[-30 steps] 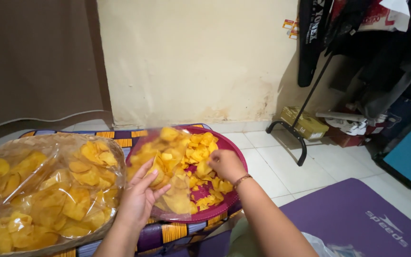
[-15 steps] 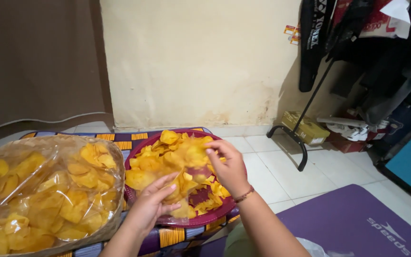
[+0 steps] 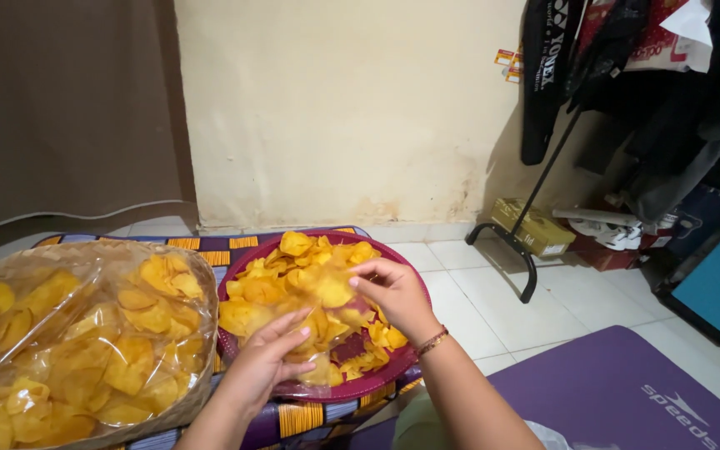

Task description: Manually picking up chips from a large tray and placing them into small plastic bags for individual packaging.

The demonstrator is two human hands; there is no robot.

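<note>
Over the round maroon tray (image 3: 393, 367), both hands' fingers (image 3: 368, 287) pinch a crinkly clear bag (image 3: 310, 317).

- A round maroon tray (image 3: 393, 367) heaped with yellow chips (image 3: 293, 275) is seen at the centre of the frame, set on a striped purple and orange cloth (image 3: 210, 244).
- A small clear bag (image 3: 314, 321), partly filled with chips, is held over the tray: its lower edge is gripped by the left hand (image 3: 264, 362), its upper edge pinched by the right hand (image 3: 393, 292).
- A bracelet (image 3: 432, 341) is worn on the right wrist.
- A large clear sack of chips (image 3: 85, 342) is seen at the lower left.
- A purple mat (image 3: 627, 392) lies at the lower right, and a black stand (image 3: 527, 225) hung with clothes at the upper right.
</note>
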